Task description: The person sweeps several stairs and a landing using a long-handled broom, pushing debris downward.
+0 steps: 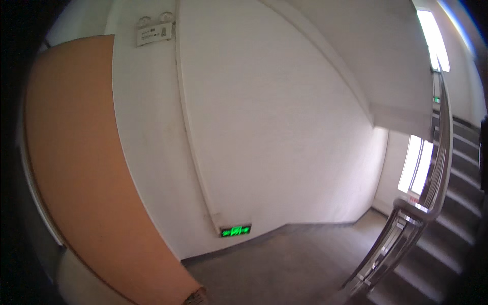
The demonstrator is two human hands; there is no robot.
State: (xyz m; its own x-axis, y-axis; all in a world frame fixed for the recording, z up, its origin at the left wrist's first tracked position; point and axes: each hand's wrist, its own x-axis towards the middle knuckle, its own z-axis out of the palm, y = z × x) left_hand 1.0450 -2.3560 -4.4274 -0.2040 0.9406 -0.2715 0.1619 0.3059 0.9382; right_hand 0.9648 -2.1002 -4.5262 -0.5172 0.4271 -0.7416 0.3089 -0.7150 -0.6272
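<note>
Neither my left hand nor my right hand is in view. Before me lies a stairwell landing with a grey floor [274, 263] and a white wall [274, 126]. A lit green exit sign [236, 230] is mounted low on that wall, at the lower end of a thin vertical conduit [187, 126]. An orange-brown door [80, 145] fills the left side, its lower corner looking worn. High on the wall near the door is a twin-lamp emergency light [154, 32] that bears writing.
A metal handrail [446, 152] with a balustrade curves down on the right. Beside it, dark stairs [461, 183] rise. Two bright windows, one upper [434, 42] and one lower [413, 164], show behind the rail. A sloping stair underside [389, 57] hangs overhead.
</note>
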